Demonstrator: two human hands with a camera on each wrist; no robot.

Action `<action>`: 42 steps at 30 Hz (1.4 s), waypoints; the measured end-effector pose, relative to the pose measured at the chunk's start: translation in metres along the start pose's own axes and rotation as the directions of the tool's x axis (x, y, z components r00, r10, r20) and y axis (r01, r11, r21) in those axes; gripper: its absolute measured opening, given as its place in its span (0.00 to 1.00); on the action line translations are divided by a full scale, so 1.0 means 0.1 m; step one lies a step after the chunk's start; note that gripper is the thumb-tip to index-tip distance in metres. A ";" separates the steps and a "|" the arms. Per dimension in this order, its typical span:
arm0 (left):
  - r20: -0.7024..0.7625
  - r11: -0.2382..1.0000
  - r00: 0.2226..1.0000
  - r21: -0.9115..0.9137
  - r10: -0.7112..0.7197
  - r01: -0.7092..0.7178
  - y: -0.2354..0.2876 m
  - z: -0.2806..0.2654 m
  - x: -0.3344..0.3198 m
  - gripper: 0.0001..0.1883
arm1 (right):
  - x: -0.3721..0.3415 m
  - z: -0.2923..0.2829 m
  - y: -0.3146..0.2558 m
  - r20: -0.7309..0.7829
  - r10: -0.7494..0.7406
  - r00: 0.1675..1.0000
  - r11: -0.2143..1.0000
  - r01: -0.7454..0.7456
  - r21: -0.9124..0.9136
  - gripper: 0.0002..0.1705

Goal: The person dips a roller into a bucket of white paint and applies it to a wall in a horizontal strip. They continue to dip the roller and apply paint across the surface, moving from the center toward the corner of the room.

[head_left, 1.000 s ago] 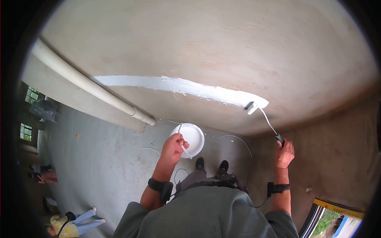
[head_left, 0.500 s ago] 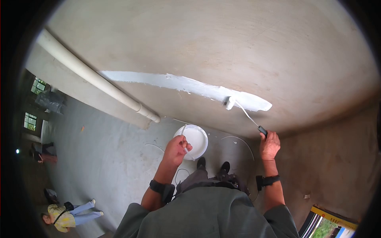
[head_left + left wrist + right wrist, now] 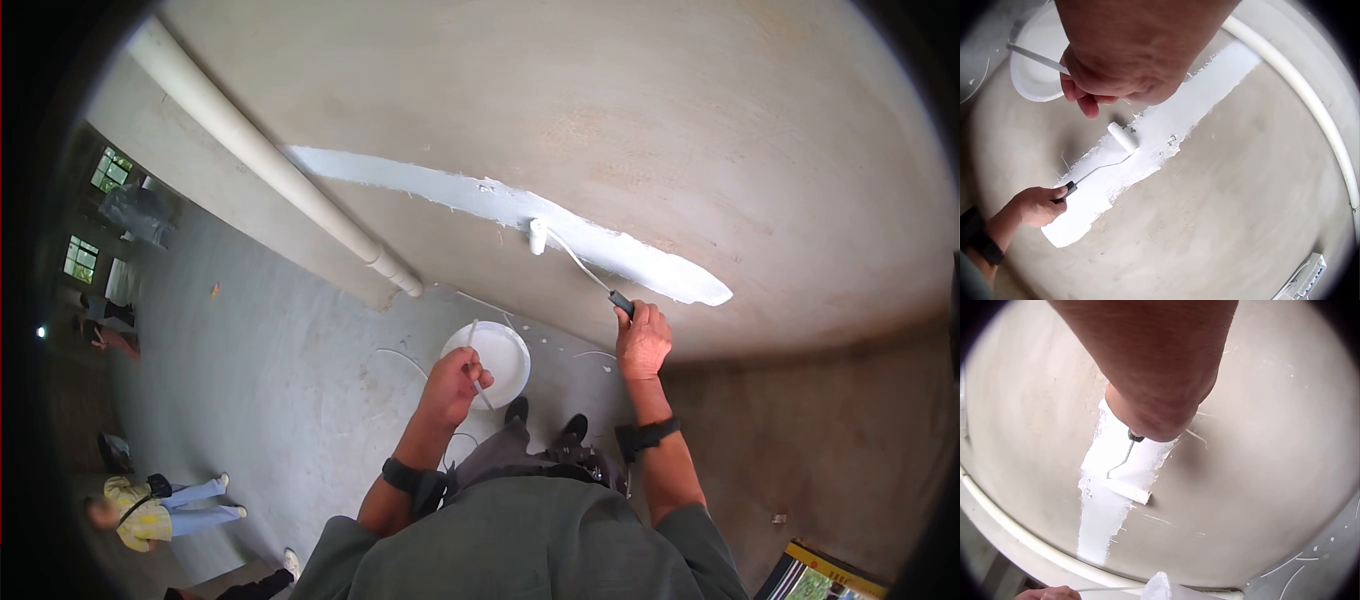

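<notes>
My right hand (image 3: 644, 342) grips the dark handle of a small paint roller (image 3: 538, 236), whose thin bent wire frame reaches up to a white sleeve. That sleeve lies against the lower edge of a wet white paint stripe (image 3: 655, 262) on the grey-beige wall. My left hand (image 3: 450, 388), fingers curled, holds the white handle of a paint bucket (image 3: 526, 362) containing white paint. In the left wrist view, one end of this handle meets the rim of the bucket (image 3: 1016, 74). The right wrist view has the roller (image 3: 1130, 490) crossing the stripe, its grip mostly hidden behind my hand.
A pale pipe (image 3: 270, 170) runs along the wall's left side. Below lies a grey floor (image 3: 300, 370) with thin pale curved lines. At the lower left stands a person in a yellow top (image 3: 143, 512). A white box with blue marks (image 3: 1311, 278) is on the wall.
My right hand has moved the roller leftward along the stripe, away from its right end. The left hand keeps hold of the bucket handle. The head view has shifted somewhat.
</notes>
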State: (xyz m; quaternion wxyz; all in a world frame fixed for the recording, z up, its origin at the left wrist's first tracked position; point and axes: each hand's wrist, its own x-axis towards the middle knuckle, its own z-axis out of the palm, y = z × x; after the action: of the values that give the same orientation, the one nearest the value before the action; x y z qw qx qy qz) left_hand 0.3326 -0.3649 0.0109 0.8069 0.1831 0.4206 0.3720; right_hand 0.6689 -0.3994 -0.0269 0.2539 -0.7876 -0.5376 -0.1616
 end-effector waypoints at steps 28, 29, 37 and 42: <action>0.025 1.000 0.999 -0.021 0.024 -0.023 0.50 -0.39 0.20 0.09 | 0.03 0.14 -0.54 0.044 0.008 0.999 0.998 -0.005 -0.062 0.19; 0.028 1.000 1.000 -0.020 0.013 -0.012 0.48 -0.40 0.22 0.08 | 0.05 0.16 -0.57 0.041 -0.004 0.999 0.998 0.006 -0.056 0.19; 0.024 1.000 1.000 -0.004 0.007 -0.007 0.42 -0.41 0.17 0.09 | -0.10 0.08 -0.39 0.057 0.041 0.998 0.997 -0.037 -0.067 0.19; 0.001 1.000 1.000 -0.016 0.016 -0.016 0.39 -0.44 0.14 0.09 | 0.04 0.18 -0.57 0.054 0.002 0.999 0.999 0.001 -0.048 0.19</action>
State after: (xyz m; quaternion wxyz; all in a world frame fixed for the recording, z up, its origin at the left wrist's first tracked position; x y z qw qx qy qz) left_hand 0.2847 -0.3294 0.0012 0.8056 0.1805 0.4156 0.3816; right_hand 0.6173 -0.3696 -0.0270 0.2203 -0.7976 -0.5402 -0.1530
